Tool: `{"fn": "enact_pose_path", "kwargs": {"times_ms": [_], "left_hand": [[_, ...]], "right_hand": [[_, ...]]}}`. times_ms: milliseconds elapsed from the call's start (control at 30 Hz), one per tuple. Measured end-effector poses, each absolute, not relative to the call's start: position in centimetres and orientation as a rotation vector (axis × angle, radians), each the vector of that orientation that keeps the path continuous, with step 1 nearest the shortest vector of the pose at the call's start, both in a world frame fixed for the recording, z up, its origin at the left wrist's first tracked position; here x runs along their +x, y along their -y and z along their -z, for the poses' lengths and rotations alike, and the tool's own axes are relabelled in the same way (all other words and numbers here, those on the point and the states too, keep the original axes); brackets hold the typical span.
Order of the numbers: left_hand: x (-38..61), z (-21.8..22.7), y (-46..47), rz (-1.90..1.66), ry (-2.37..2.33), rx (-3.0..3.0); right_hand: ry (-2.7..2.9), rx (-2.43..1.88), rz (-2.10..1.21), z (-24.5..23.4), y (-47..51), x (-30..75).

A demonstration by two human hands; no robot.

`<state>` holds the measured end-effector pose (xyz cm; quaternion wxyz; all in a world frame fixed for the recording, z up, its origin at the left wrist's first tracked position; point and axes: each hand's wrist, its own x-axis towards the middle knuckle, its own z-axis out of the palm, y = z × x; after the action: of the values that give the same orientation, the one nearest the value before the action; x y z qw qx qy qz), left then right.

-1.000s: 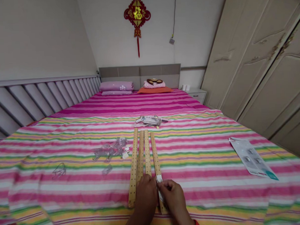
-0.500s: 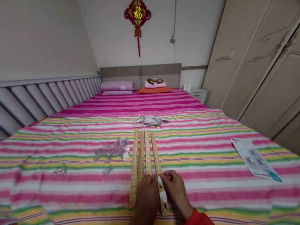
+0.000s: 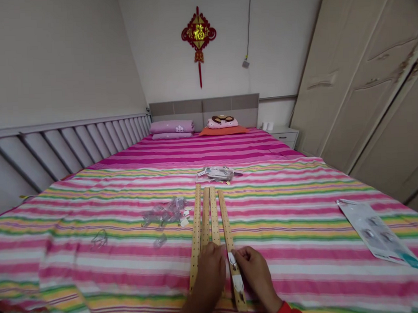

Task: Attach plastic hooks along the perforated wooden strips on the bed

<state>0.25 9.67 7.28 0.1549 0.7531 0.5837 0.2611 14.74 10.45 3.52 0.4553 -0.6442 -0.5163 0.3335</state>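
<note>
Over bedding, curled right hand touches white fitting.

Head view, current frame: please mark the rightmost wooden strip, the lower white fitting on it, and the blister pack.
Rightmost wooden strip (image 3: pixel 227 230): head view, bare wood beyond the fittings.
Lower white fitting (image 3: pixel 237 281): head view, its white body.
Blister pack (image 3: pixel 379 233): head view, middle of its face.

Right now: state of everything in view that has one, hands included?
Left hand: curled, over the wooden strips.
Right hand: bent, fingertips at the upper white piece.
Rightmost strip: lying lengthwise, two white pieces on it.
Clear packets: loosely heaped.
Blister card: lying flat.
Purple bedding: folded.
Nightstand drawer: shut.
</note>
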Motion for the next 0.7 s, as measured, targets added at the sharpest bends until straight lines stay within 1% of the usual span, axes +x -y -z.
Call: {"fn": "enact_pose_path", "kwargs": {"times_ms": [67, 133, 233, 333, 500, 700], "left_hand": [[-1.8, -7.9, -11.1, -0.962, -1.668, 2.06], [-4.4, -8.2, -12.8, -1.129, -1.759, 1.944], [-8.0, -8.1, -15.1, -1.239, -1.964, 1.749], [-10.0, -7.7, -16.6, -1.16, -2.078, 1.648], [-10.0, -8.2, -17.8, -0.845, -2.207, 1.598], [-9.5, -8.9, -17.6, -0.741, -2.224, 1.576]], "right_hand": [[1.267, -1.555, -0.85, -3.3, -10.5, 14.8], [1.261, -1.533, -0.866, -3.1, -10.6, 14.9], [1.258, -1.531, -0.866, -2.8, -10.6, 14.9], [1.265, -1.555, -0.866, -2.5, -10.5, 15.0], [1.248, -1.541, -0.849, -2.4, -10.6, 15.0], [1.22, -1.516, -0.863, -2.4, -10.7, 15.1]]}}
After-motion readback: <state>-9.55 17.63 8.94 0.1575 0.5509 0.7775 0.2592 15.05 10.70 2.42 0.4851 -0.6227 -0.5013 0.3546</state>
